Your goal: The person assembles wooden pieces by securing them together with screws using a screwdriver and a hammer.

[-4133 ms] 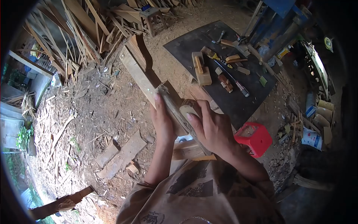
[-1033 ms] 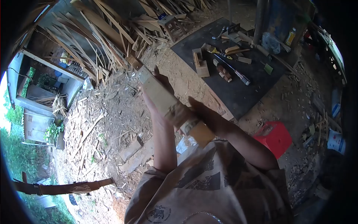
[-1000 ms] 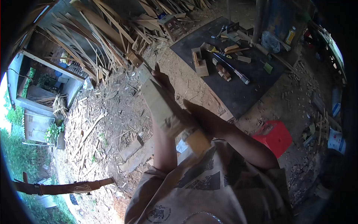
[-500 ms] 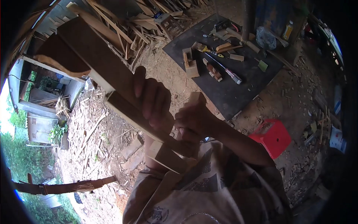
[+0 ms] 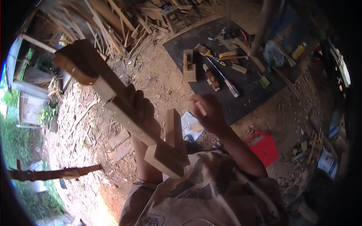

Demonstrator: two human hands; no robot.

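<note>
My left hand is wrapped round a long wooden workpiece, which slants from the upper left down to my shirt. A curved, darker brown section forms its upper end. At its lower end are a short block and an upright arm. To the right of the workpiece and apart from it, my right hand is closed on a small piece of wood, partly hidden by the fingers.
Behind my hands, a dark board on the ground carries a wooden plane, a brush, a screwdriver and other tools. A red plastic stool stands at the right. Scrap wood is piled at the back.
My right hand has moved off the workpiece, up and to the right, with the small piece of wood showing in it. The workpiece's top end has dropped lower, and its upright arm is now visible.
</note>
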